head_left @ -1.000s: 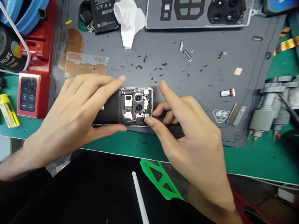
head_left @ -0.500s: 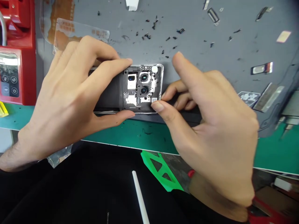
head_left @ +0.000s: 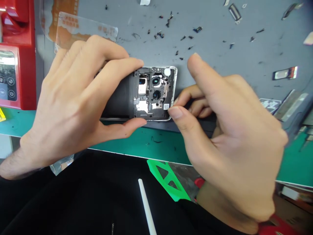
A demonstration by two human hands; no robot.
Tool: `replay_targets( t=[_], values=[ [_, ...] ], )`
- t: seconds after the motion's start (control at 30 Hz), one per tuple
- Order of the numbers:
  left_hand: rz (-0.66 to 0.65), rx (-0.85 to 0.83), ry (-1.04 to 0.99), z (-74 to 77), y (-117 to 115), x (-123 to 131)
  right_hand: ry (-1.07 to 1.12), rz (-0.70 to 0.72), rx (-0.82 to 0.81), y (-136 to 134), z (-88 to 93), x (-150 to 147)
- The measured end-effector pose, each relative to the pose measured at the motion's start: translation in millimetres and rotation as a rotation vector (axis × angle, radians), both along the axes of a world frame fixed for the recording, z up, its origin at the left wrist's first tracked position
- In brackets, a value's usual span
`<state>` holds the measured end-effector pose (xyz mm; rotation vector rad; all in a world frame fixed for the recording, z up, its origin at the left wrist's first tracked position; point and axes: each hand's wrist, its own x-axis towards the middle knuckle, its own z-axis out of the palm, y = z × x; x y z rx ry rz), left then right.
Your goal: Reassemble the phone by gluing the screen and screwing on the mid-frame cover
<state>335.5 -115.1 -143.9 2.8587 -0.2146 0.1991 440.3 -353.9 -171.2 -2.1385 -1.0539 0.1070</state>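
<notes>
A smartphone (head_left: pixel 119 98) with its back cover off lies across the middle, its rear cameras (head_left: pixel 156 88) and inner parts facing up. My left hand (head_left: pixel 70 88) is closed around its left part, fingers on the far edge and thumb on the near edge. At the phone's near right corner, my right hand (head_left: pixel 234 130) pinches the frame between thumb and curled fingers, with its index finger held up and apart. A small white label (head_left: pixel 166 106) shows beside the right thumb. The left end of the phone is hidden under my left hand.
Small dark scraps (head_left: pixel 160 34) and loose phone parts (head_left: pixel 285 73) lie on the grey mat (head_left: pixel 207 13). A red device (head_left: pixel 23 71) with a touch panel stands at left. Behind my left hand lies a clear plastic sheet (head_left: pixel 85 26). The green table edge (head_left: pixel 156 140) runs in front.
The view has shifted slightly, so the phone, hands and mat items appear further right. My right thumb sits nearer the corner, showing more of the white label. Both hands keep their hold.
</notes>
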Motion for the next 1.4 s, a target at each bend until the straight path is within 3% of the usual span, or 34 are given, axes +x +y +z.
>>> replay_targets(
  t=[0.4, 0.67, 0.93, 1.4],
  values=[
    [-0.003, 0.017, -0.012, -2.2, 0.7, -1.2, 0.039, -0.011, -0.004, 0.7, 0.7, -1.7],
    [0.038, -0.037, 0.047, 4.0, -1.9, -1.0, 0.026, 0.003, 0.018, -0.7, 0.9, 0.9],
    [-0.054, -0.017, -0.004, -1.4, 3.7, 0.4, 0.046, 0.012, -0.019, -0.4, 2.3, 2.0],
    [-0.078, 0.078, -0.043, -5.0, 8.8, -0.7, 0.02, 0.006, -0.016, 1.1, 2.0, 0.4]
  ],
)
